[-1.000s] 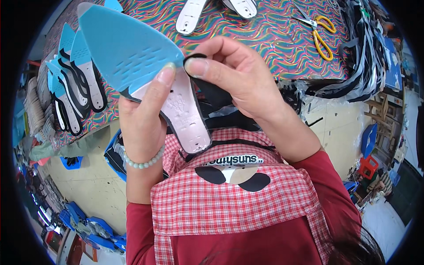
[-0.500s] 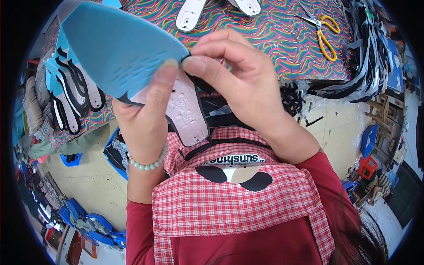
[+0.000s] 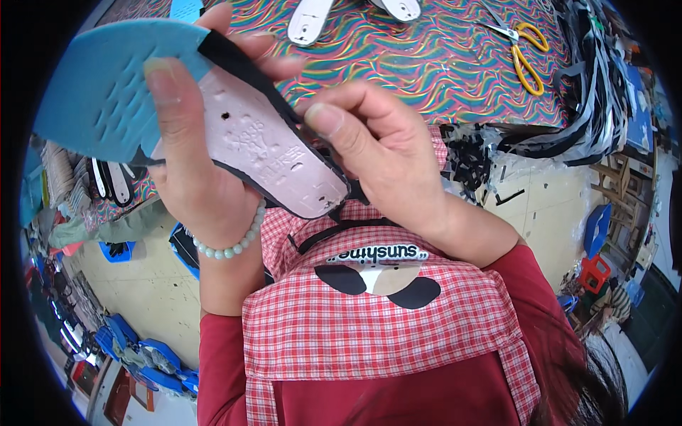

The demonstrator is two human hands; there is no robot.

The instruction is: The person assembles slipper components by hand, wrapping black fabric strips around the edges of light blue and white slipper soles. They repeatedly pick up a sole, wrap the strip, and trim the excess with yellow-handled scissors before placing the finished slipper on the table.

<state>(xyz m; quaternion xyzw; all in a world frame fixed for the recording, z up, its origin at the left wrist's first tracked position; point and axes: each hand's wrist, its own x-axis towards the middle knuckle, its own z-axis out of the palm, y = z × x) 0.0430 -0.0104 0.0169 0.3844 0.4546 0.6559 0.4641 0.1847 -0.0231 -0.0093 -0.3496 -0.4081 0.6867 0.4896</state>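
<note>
The left hand (image 3: 192,170) held a pale pink shoe sole (image 3: 266,153) up close, underside facing the camera, with a blue foam insole (image 3: 99,89) fanned out behind it to the left. Its grip was clamped on both pieces: the thumb lay flat along the blue foam and onto the pink tread, while the fingers wrapped round from behind, apparently to keep the stack steady and tilted for work along its edge. The right hand (image 3: 376,153) came in from the right, its thumb and forefinger pinched on the black strip (image 3: 245,71) that ran along the sole's far edge, seemingly pressing or pulling it against the rim. So the sole sat between the two hands, resting in the left palm and touched at its right edge by the right fingertips. A bead bracelet (image 3: 231,245) circled the left wrist. Farther off, the patterned worktop (image 3: 426,64) carried yellow-handled scissors (image 3: 522,50) at far right and two white soles (image 3: 312,18) near its far edge, well apart from the hands.
</note>
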